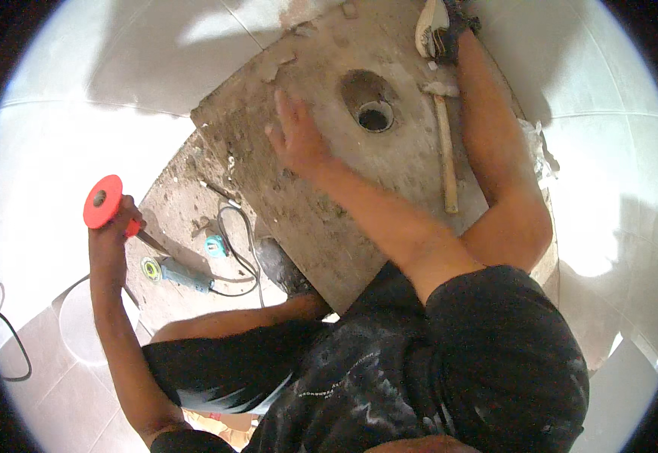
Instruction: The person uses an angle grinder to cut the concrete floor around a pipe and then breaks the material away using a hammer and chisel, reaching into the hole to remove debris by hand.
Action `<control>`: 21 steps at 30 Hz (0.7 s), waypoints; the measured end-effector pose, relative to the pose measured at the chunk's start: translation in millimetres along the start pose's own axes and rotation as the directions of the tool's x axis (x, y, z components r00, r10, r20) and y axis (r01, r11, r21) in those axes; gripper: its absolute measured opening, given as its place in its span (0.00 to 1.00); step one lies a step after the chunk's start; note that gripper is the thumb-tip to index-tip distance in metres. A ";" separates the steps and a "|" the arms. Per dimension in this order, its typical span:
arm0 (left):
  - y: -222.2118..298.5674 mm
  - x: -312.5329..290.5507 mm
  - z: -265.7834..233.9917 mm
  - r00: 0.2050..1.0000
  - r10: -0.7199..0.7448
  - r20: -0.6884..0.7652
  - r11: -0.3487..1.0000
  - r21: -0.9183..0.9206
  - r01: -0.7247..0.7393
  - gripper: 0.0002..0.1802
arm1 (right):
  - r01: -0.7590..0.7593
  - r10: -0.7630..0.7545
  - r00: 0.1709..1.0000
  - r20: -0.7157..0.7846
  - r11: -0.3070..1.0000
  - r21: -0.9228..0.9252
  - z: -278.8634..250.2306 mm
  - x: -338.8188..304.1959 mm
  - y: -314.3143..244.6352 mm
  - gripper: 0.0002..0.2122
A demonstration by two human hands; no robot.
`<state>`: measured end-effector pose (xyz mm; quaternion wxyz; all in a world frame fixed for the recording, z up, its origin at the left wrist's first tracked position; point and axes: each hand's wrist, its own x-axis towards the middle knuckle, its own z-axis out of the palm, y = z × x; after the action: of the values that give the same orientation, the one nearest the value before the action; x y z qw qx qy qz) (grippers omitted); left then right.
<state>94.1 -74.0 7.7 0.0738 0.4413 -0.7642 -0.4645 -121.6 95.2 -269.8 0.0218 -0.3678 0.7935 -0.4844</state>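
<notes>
Raised at the left, my left hand (111,230) is wrapped round a chisel (104,201) with a broad round red hand guard. Its dark metal shank slants down to the right below my fist. My right hand (300,140) is over the rough, dusty concrete slab (298,219), somewhat blurred, with its fingers apart and nothing in them. Whether it touches the slab I cannot tell. To the right of that hand, a round pipe opening (375,117) sits in a hollow in the slab. A hammer (445,151) with a wooden handle lies beside my right leg.
Left of the slab, an angle grinder (181,274) with a cord lies on the floor, near a small teal round object (215,245). Crumbled debris (200,162) lines the slab's left edge. Pale tiled walls (616,136) surround the corner. My shod feet stand at both sides.
</notes>
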 end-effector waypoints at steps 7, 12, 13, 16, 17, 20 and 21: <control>12.2 -10.9 -6.2 1.000 -0.009 0.008 1.000 0.000 0.009 0.08 | -0.171 -0.029 0.936 -0.350 0.834 -0.524 -102.2 223.2 187.4 0.33; 0.3 -14.2 -16.6 0.991 -0.082 -0.106 0.995 0.053 0.088 0.08 | 0.025 -0.103 0.988 -0.116 0.844 -0.536 -28.0 183.4 92.6 0.26; -0.6 -9.7 -17.2 0.994 -0.071 -0.082 0.994 0.074 0.077 0.09 | -0.031 -0.051 0.983 -0.174 0.899 -0.436 -10.1 163.2 60.3 0.25; 1.1 3.3 -11.0 1.000 -0.019 0.000 0.998 0.067 0.019 0.10 | 0.044 -0.033 0.998 0.045 0.964 -0.263 44.5 103.5 -3.0 0.21; 10.7 5.8 -2.0 1.000 -0.016 -0.006 0.995 0.095 0.017 0.10 | 0.075 -0.064 0.995 0.071 0.983 -0.165 47.9 86.7 -20.9 0.20; 21.1 2.0 6.6 0.999 0.026 0.025 0.999 0.046 -0.027 0.10 | 0.182 -0.185 0.975 0.122 0.983 0.036 52.0 68.2 -28.2 0.19; 23.3 0.0 9.9 1.000 0.014 0.009 0.999 0.045 -0.015 0.10 | 0.224 -0.216 0.967 0.132 0.973 -0.050 49.7 73.0 -8.1 0.19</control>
<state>74.8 -63.4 20.3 0.0639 0.4353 -0.7780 -0.4484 -150.8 11.4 -266.3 0.0062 -0.4839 0.7600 -0.4338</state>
